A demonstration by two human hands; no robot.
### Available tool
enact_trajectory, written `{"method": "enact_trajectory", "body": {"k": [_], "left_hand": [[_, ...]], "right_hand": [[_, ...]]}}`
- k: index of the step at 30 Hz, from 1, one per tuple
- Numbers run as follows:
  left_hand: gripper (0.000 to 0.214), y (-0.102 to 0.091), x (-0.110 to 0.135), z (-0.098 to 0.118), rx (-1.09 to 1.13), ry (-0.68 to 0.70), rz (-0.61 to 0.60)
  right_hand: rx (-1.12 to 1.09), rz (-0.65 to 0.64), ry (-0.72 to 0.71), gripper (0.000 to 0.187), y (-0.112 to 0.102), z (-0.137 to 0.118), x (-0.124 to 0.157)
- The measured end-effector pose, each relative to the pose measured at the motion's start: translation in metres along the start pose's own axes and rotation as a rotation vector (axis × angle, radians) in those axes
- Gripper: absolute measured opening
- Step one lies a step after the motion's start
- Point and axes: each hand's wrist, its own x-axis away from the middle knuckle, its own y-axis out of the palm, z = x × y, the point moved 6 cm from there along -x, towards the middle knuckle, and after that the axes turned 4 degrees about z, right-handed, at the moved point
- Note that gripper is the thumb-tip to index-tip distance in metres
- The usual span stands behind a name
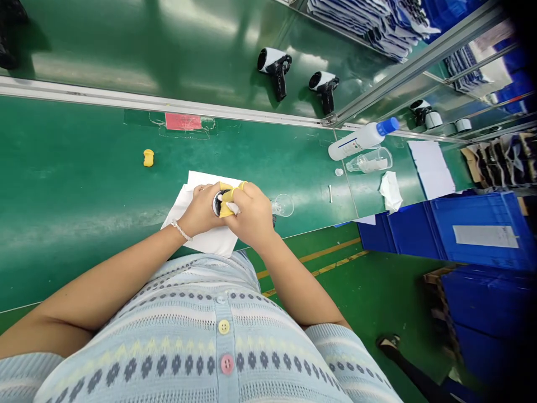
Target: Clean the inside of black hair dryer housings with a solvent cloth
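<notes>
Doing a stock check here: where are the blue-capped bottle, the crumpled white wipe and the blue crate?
Blue-capped bottle (356, 141): head view, on its white body.
Crumpled white wipe (390, 191): head view, on its middle.
Blue crate (474, 211): head view, on its blue upper part.

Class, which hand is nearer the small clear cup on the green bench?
Right. The right hand is just beside the small clear cup; the left hand is farther off, beyond the right.

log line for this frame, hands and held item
left hand | right hand | both hold round dark part | over white paper | green bench
</notes>
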Motion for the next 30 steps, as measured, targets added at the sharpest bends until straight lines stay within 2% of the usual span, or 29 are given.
{"method": "enact_trajectory", "body": {"k": [3,7,12,16,18,22,24,26,30], "left_hand": [[0.042,0.0,-0.001,0.001,0.006,0.001,-0.011],[0.043,0.0,-0.001,-0.001,0.021,0.008,0.036],[0.04,0.001,0.0,-0.002,0.006,0.012,0.049],[0.044,0.0,0.0,-0.002,0.026,0.01,0.048],[0.042,-0.001,-0.001,-0.003,0.021,0.01,0.027],[0.039,-0.001,-0.001,-0.002,0.029,0.035,-0.017],[0.041,-0.002,-0.001,0.0,0.042,0.048,-0.013],[0.044,-0.004,-0.001,0.001,0.048,0.049,0.001],[0.042,-0.003,-0.001,0.0,0.025,0.037,0.023]], "right_hand": [[0.018,-0.001,-0.008,0.008,0.0,0.002,0.0],[0.145,0.031,-0.003,0.006,-0.005,0.002,-0.004],[0.065,-0.123,0.018,0.004,0.001,0.001,-0.006],[0.123,-0.121,0.043,0.005,0.002,0.006,-0.007],[0.104,-0.122,-0.013,0.007,0.001,0.002,-0.007],[-0.052,-0.214,-0.189,0.011,-0.004,-0.008,-0.001],[-0.139,-0.246,-0.21,0.011,-0.008,-0.005,0.002],[-0.171,-0.193,-0.136,0.013,-0.013,0.004,0.002],[-0.002,0.064,0.101,0.014,-0.014,0.015,0.0]]}}
